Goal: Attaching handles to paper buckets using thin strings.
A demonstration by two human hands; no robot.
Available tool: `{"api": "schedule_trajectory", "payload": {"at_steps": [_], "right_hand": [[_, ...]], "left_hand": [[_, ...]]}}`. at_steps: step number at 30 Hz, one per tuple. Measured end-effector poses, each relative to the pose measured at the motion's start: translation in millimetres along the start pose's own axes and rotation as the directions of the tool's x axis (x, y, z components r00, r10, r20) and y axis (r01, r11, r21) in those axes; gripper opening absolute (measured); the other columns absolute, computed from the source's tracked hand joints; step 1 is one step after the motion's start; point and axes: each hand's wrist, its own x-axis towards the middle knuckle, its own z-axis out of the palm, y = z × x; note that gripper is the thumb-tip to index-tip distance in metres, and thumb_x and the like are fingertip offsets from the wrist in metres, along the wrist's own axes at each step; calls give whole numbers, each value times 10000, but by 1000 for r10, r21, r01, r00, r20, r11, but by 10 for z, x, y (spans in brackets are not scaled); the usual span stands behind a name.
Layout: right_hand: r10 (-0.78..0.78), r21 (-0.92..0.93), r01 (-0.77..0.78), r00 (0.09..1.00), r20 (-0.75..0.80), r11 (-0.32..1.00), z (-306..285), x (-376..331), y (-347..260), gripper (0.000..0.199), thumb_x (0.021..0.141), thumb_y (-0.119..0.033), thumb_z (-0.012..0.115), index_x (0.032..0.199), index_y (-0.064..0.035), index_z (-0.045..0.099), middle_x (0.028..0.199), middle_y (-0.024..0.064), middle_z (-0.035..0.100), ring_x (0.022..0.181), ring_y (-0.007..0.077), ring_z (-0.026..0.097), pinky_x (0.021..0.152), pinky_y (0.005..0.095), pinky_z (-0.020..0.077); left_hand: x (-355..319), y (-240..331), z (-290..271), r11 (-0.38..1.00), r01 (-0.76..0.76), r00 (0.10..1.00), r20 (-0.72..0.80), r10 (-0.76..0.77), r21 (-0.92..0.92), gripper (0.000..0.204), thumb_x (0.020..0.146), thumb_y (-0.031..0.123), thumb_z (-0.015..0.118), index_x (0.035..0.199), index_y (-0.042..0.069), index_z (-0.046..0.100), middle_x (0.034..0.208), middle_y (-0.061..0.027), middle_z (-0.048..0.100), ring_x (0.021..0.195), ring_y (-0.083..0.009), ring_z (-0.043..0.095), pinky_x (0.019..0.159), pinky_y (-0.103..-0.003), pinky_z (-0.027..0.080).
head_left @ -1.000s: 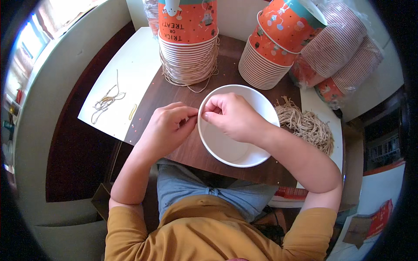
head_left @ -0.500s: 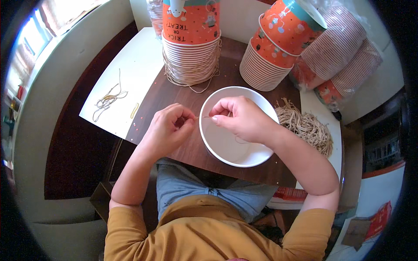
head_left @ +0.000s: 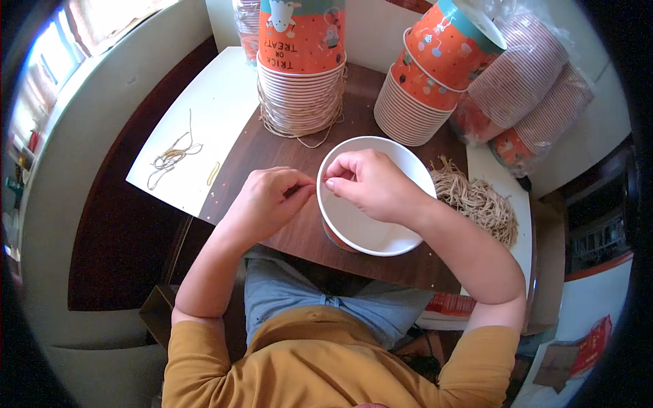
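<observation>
A round paper bucket [head_left: 381, 234], white inside with a strip of orange outer wall showing, stands before me on the brown tabletop. My left hand [head_left: 277, 198] is closed in a pinch, its fingertips at the outside of the bucket's left rim. What they hold is too small to make out. Over the bucket's mouth, my right hand [head_left: 367, 185] pinches just inside that same rim, opposite the left fingertips. The thin cord seen there a moment ago is mostly hidden by these fingers. Beside my right forearm lies a heap of beige cords [head_left: 476, 204].
Behind stands a tall upside-down stack of orange buckets [head_left: 301, 102], cords looped round its rims. Another bucket stack [head_left: 415, 109] leans right of it, near plastic-wrapped buckets [head_left: 520, 75]. Loose cords [head_left: 173, 160] lie on the white board [head_left: 224, 88] at left.
My left fingertips have come right to the bucket's rim, and the bucket has tilted, showing some outer wall. The short cord between my hands no longer shows.
</observation>
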Motion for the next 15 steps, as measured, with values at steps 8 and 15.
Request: {"api": "schedule_trajectory", "payload": {"at_steps": [8, 15], "right_hand": [[33, -120, -21, 995, 97, 993, -46, -410, -317, 665, 755, -207, 781, 1291, 11, 452, 922, 73, 585, 618, 133, 633, 646, 281, 501], [-134, -264, 138, 990, 34, 955, -15, -348, -134, 642, 736, -194, 771, 1285, -33, 479, 901, 39, 572, 725, 95, 599, 653, 274, 481]], "left_hand": [[-145, -62, -77, 977, 143, 990, 11, -143, -156, 287, 780, 52, 658, 1062, 3, 634, 849, -98, 641, 630, -160, 576, 595, -271, 476], [29, -91, 45, 991, -2, 992, 121, 19, -134, 448, 754, 33, 656, 1193, 4, 572, 944, -153, 607, 660, -208, 599, 622, -308, 495]]}}
